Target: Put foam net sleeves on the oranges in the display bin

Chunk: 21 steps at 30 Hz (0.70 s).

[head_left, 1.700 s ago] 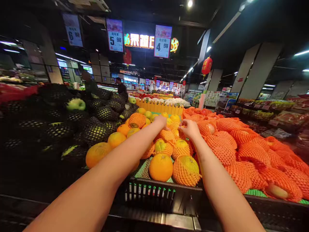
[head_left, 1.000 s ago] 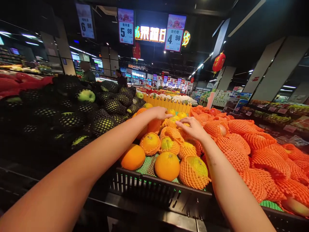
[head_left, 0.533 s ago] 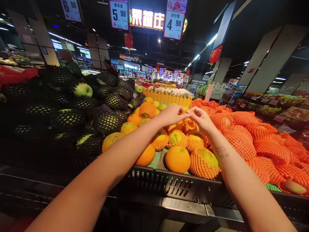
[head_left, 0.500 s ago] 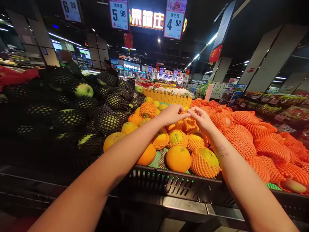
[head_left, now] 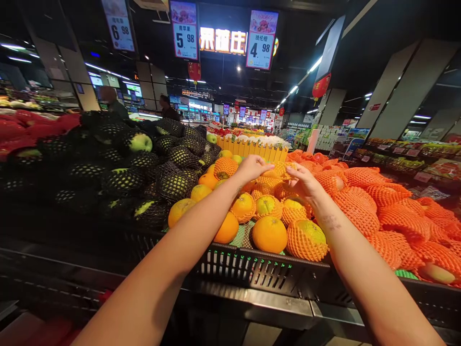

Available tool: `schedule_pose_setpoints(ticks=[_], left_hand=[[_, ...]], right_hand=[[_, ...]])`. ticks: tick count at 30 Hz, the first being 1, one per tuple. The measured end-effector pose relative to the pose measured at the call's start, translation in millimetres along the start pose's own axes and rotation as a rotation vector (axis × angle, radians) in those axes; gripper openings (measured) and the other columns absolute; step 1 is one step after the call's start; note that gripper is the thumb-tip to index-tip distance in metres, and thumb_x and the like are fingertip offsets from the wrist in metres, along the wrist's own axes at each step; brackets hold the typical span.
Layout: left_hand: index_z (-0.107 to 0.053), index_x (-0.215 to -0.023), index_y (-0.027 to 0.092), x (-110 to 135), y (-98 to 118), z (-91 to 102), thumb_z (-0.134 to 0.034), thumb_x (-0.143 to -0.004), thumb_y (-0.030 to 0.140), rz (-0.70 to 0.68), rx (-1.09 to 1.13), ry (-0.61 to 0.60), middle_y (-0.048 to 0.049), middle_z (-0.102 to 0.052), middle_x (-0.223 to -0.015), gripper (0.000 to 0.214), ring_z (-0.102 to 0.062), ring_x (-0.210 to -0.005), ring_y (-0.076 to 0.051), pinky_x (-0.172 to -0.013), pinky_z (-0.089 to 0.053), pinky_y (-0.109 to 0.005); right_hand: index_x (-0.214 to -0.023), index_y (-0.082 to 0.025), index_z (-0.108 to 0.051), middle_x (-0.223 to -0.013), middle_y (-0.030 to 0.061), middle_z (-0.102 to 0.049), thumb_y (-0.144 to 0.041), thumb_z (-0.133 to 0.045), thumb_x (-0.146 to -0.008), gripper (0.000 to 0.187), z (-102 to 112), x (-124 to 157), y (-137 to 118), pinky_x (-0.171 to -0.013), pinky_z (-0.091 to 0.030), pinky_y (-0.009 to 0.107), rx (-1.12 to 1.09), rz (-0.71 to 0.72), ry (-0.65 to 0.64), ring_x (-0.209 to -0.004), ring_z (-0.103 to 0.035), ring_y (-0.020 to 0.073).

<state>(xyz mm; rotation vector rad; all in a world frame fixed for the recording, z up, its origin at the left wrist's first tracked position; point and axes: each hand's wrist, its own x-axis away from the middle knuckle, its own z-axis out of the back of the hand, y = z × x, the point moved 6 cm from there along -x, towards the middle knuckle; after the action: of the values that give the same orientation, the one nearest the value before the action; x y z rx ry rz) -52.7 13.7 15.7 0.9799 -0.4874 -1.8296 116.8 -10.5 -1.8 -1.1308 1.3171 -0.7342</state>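
Both arms reach over the crate of oranges. My left hand [head_left: 253, 169] has thumb and fingers closed at the left edge of an orange foam net [head_left: 280, 169]. On the other side my right hand [head_left: 304, 182] pinches the same net, its lower fingers curled. The net spans the gap between the hands; whether fruit sits inside is unclear. Below them lie oranges in foam nets, one with a greenish top [head_left: 266, 205]. A bare orange [head_left: 270, 234] and a netted orange [head_left: 307, 239] sit at the crate's front.
A black slotted crate [head_left: 252, 267] edges the display above a metal rail [head_left: 268, 300]. Black-netted green apples [head_left: 173, 185] pile up at left, and red-orange netted fruit [head_left: 356, 206] at right. A yellow picket fence [head_left: 252, 149] stands behind. Two people are in the left background.
My hands have moved apart, and the foam net now shows stretched between them. The view has shifted slightly, so the display and signs sit a little differently.
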Motion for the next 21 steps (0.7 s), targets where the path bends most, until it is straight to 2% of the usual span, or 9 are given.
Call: schedule_pose_setpoints(ticks=[4, 5, 7, 9, 11, 14, 17, 19, 21], left_hand=[[-0.045, -0.052, 0.019, 5.1, -1.4, -23.7, -0.058, -0.090, 0.055, -0.043, -0.082, -0.378, -0.0022, -0.049, -0.057, 0.054, -0.050, -0.059, -0.015, -0.063, -0.042, -0.032], [-0.046, -0.053, 0.019, 5.4, -0.2, -23.6, -0.056, -0.091, 0.055, -0.062, -0.093, -0.377, -0.0032, -0.051, -0.059, 0.053, -0.053, -0.060, -0.016, -0.064, -0.043, -0.032], [-0.055, -0.064, 0.018, 3.1, 1.5, -11.1, -0.051, -0.095, 0.055, -0.058, -0.113, -0.202, -0.0063, -0.062, -0.071, 0.048, -0.059, -0.070, -0.019, -0.068, -0.045, -0.032], [-0.063, -0.082, 0.018, 3.2, -0.5, 7.5, -0.043, -0.099, 0.054, 0.030, -0.205, 0.016, -0.0101, -0.069, -0.090, 0.045, -0.064, -0.084, -0.023, -0.072, -0.048, -0.033], [-0.065, -0.100, 0.015, 6.4, -5.2, 19.7, -0.040, -0.099, 0.053, 0.162, -0.386, 0.100, -0.0157, -0.069, -0.108, 0.045, -0.065, -0.099, -0.030, -0.077, -0.050, -0.037], [-0.062, -0.116, 0.012, 10.9, -16.1, 19.5, -0.058, -0.088, 0.058, 0.323, -0.639, -0.054, -0.0225, -0.062, -0.128, 0.055, -0.059, -0.117, -0.038, -0.088, -0.050, -0.043], [-0.061, -0.119, 0.013, 12.5, -24.9, 10.1, -0.079, -0.073, 0.049, 0.358, -0.699, -0.237, -0.0216, -0.061, -0.131, 0.061, -0.059, -0.117, -0.037, -0.094, -0.049, -0.043], [-0.062, -0.117, 0.013, 10.9, -25.9, 8.3, -0.079, -0.075, 0.040, 0.342, -0.686, -0.246, -0.0212, -0.063, -0.128, 0.053, -0.061, -0.115, -0.036, -0.093, -0.050, -0.042], [-0.063, -0.116, 0.013, 9.6, -24.8, 10.0, -0.067, -0.086, 0.040, 0.334, -0.670, -0.208, -0.0209, -0.063, -0.127, 0.041, -0.061, -0.116, -0.035, -0.091, -0.050, -0.041]], right_hand=[[-0.078, -0.025, -0.058, -0.082, -0.0017, -0.065, -0.048, -0.088, -0.056, 0.044, 4.1, -2.1, -6.2, -0.079, -0.054, 0.032, -0.104, 0.136, 0.065, -0.083, -0.065, 0.0177], [-0.077, -0.025, -0.057, -0.082, -0.0012, -0.065, -0.050, -0.088, -0.056, 0.045, 5.4, -2.5, -5.5, -0.080, -0.054, 0.033, -0.108, 0.138, 0.088, -0.083, -0.064, 0.0183], [-0.079, -0.026, -0.057, -0.085, 0.0000, -0.066, -0.051, -0.088, -0.054, 0.047, 8.4, -3.4, -2.5, -0.080, -0.054, 0.033, -0.114, 0.125, 0.137, -0.085, -0.064, 0.0193], [-0.083, -0.026, -0.059, -0.088, 0.0005, -0.068, -0.050, -0.089, -0.053, 0.049, 12.1, -5.0, 1.3, -0.076, -0.055, 0.033, -0.129, 0.097, 0.177, -0.084, -0.065, 0.0199], [-0.086, -0.026, -0.061, -0.088, 0.0002, -0.069, -0.050, -0.089, -0.054, 0.049, 17.4, -7.2, 3.4, -0.074, -0.055, 0.033, -0.149, 0.091, 0.207, -0.081, -0.066, 0.0193], [-0.089, -0.026, -0.062, -0.087, -0.0005, -0.069, -0.050, -0.088, -0.056, 0.048, 28.8, -10.2, 2.3, -0.077, -0.056, 0.034, -0.168, 0.123, 0.265, -0.079, -0.067, 0.0181], [-0.089, -0.025, -0.061, -0.091, 0.0005, -0.070, -0.049, -0.084, -0.059, 0.045, 35.4, -10.8, 0.8, -0.080, -0.057, 0.036, -0.146, 0.126, 0.296, -0.084, -0.068, 0.0201], [-0.088, -0.025, -0.062, -0.094, 0.0018, -0.071, -0.047, -0.083, -0.059, 0.043, 34.8, -9.6, 1.6, -0.079, -0.056, 0.037, -0.130, 0.103, 0.299, -0.087, -0.068, 0.0219], [-0.086, -0.024, -0.062, -0.094, 0.0021, -0.071, -0.044, -0.083, -0.058, 0.040, 32.5, -7.2, 3.5, -0.077, -0.056, 0.037, -0.133, 0.075, 0.315, -0.088, -0.067, 0.0224]])
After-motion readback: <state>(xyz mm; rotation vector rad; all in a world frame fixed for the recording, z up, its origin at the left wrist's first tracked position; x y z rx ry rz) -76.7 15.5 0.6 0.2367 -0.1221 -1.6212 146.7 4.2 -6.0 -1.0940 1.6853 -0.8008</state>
